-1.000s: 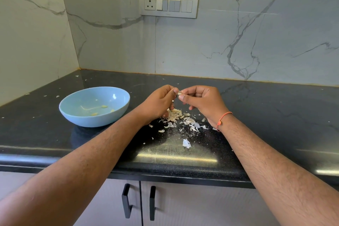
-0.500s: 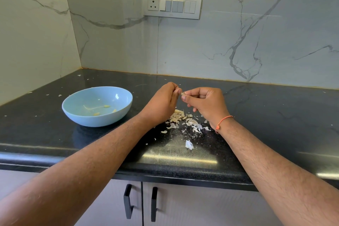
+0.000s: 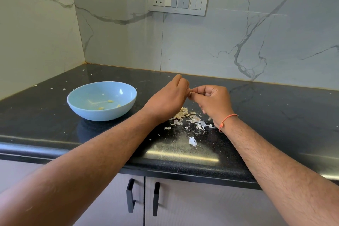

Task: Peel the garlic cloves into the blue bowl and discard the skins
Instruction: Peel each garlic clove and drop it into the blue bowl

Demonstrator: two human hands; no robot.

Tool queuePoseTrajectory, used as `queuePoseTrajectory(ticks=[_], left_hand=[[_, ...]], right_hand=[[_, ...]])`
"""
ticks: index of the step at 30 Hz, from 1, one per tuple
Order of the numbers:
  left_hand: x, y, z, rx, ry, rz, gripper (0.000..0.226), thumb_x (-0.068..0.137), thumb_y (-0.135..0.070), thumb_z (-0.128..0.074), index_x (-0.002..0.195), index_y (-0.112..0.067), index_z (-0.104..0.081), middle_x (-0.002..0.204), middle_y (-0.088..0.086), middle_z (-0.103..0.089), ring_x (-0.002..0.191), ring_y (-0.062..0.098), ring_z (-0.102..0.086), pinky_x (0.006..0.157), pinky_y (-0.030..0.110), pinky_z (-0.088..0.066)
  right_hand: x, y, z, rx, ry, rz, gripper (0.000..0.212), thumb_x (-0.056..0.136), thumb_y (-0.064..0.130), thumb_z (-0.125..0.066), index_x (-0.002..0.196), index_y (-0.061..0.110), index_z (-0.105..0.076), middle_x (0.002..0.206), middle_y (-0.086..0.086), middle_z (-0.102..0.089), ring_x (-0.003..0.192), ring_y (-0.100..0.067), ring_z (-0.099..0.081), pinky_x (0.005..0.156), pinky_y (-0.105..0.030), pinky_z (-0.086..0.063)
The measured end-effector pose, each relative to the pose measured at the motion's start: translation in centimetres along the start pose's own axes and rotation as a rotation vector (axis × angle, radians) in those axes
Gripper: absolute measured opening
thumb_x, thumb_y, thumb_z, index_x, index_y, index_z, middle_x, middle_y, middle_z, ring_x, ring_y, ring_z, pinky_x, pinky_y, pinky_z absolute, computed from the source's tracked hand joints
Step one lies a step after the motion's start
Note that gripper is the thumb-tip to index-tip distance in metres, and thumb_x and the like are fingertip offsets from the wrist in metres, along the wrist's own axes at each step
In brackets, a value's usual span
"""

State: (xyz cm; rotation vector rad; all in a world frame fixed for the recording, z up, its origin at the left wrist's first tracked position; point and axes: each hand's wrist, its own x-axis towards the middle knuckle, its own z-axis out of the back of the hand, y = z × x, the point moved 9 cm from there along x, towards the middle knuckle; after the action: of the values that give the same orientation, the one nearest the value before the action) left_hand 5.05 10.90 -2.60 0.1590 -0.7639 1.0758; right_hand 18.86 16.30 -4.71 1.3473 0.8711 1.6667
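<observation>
Both hands pinch the clove (image 3: 189, 91): hold with left hand (image 3: 169, 97), strip skin with right hand (image 3: 211, 102), drop clove in bowl (image 3: 73, 104) at 9 o'clock.

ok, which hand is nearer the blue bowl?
Left. The left hand is just right of the blue bowl; the right hand is farther right, beyond the left.

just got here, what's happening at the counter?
A person is peeling a garlic clove, pinching it between the left hand and right hand above a pile of skins on the black counter. The blue bowl to the left holds a few peeled bits.
</observation>
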Motion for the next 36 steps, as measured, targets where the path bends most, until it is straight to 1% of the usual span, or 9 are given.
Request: queuePoseTrajectory(ticks=[4, 6, 9, 13, 18, 21, 26, 29, 36], left_hand=[[-0.1, -1.2, -0.4, 0.018, 0.015, -0.072, 0.025, 0.114, -0.024, -0.036, 0.106, -0.008, -0.053, 0.100, 0.003, -0.045, 0.073, 0.019, -0.041, 0.064, 0.037, -0.037], [0.0, -0.6, 0.2, -0.028, -0.041, -0.017, 0.025, 0.113, -0.028, -0.039, 0.105, -0.010, -0.053, 0.101, 0.000, -0.047, 0.075, 0.019, -0.044, 0.067, 0.039, -0.040], [-0.3, 0.9, 1.5, -0.109, -0.164, 0.055, 0.020, 0.110, -0.033, -0.047, 0.104, -0.016, -0.055, 0.101, -0.006, -0.053, 0.081, 0.015, -0.052, 0.073, 0.037, -0.047], [-0.6, 2.6, 2.1, -0.254, -0.184, 0.134, 0.025, 0.103, -0.043, -0.064, 0.119, -0.024, -0.062, 0.113, -0.012, -0.061, 0.083, 0.005, -0.064, 0.072, 0.019, -0.052], [-0.2, 2.2, 1.9, -0.190, -0.195, 0.073, 0.009, 0.098, -0.030, -0.074, 0.103, -0.022, -0.072, 0.102, -0.014, -0.065, 0.078, 0.008, -0.065, 0.072, 0.030, -0.056], [-0.3, 2.3, 2.1, -0.178, -0.207, 0.081, 0.009, 0.097, -0.028, -0.074, 0.100, -0.019, -0.075, 0.097, -0.012, -0.067, 0.079, 0.009, -0.065, 0.073, 0.036, -0.057], [-0.5, 2.2, 2.5, -0.189, -0.228, 0.096, 0.007, 0.096, -0.025, -0.073, 0.095, -0.018, -0.076, 0.093, -0.012, -0.068, 0.078, 0.009, -0.066, 0.073, 0.035, -0.058], [-0.5, 2.5, 2.7, -0.208, -0.239, 0.144, 0.008, 0.094, -0.027, -0.073, 0.090, -0.020, -0.076, 0.088, -0.013, -0.069, 0.076, 0.007, -0.067, 0.070, 0.028, -0.057], [-0.6, 3.1, 2.4, -0.265, -0.217, 0.258, 0.013, 0.088, -0.033, -0.075, 0.080, -0.024, -0.073, 0.070, -0.013, -0.068, 0.061, 0.001, -0.062, 0.055, 0.012, -0.044]], right_hand=[[0.0, 0.0, 0.4, 0.052, -0.034, -0.051, 0.008, 0.083, 0.017, -0.086, 0.080, 0.020, -0.080, 0.071, -0.021, -0.072, 0.049, -0.013, -0.046, 0.043, -0.026, -0.038], [0.1, 0.0, 0.3, 0.053, -0.021, -0.057, 0.008, 0.082, 0.021, -0.088, 0.081, 0.019, -0.080, 0.080, -0.025, -0.074, 0.052, -0.015, -0.047, 0.043, -0.026, -0.039], [0.2, -0.1, 0.5, 0.064, -0.022, -0.043, 0.014, 0.080, 0.028, -0.091, 0.082, 0.019, -0.080, 0.074, -0.017, -0.074, 0.054, -0.017, -0.047, 0.044, -0.027, -0.038], [0.3, 0.6, 0.5, -0.020, -0.021, 0.036, 0.014, 0.080, 0.029, -0.091, 0.083, 0.021, -0.079, 0.065, 0.007, -0.071, 0.048, -0.001, -0.054, 0.047, -0.017, -0.041], [0.2, 1.5, 0.4, -0.133, -0.016, 0.150, 0.015, 0.077, 0.035, -0.092, 0.080, 0.030, -0.078, 0.076, 0.010, -0.077, 0.067, 0.000, -0.067, 0.065, -0.019, -0.055], [0.1, 1.6, 0.3, -0.155, -0.007, 0.174, 0.015, 0.077, 0.033, -0.092, 0.079, 0.031, -0.078, 0.074, 0.014, -0.076, 0.068, 0.002, -0.066, 0.067, -0.018, -0.055], [0.1, 1.8, 0.0, -0.183, 0.026, 0.201, 0.010, 0.082, 0.032, -0.088, 0.086, 0.026, -0.082, 0.077, 0.015, -0.077, 0.071, 0.001, -0.068, 0.069, -0.017, -0.055], [0.0, 1.8, -0.1, -0.211, 0.047, 0.207, 0.006, 0.086, 0.030, -0.085, 0.091, 0.027, -0.083, 0.080, 0.014, -0.078, 0.075, -0.002, -0.072, 0.073, -0.021, -0.059], [-0.6, 2.7, -0.5, -0.322, 0.049, 0.292, 0.005, 0.091, 0.021, -0.080, 0.088, 0.024, -0.082, 0.059, 0.024, -0.063, 0.056, 0.004, -0.057, 0.054, -0.008, -0.041]])
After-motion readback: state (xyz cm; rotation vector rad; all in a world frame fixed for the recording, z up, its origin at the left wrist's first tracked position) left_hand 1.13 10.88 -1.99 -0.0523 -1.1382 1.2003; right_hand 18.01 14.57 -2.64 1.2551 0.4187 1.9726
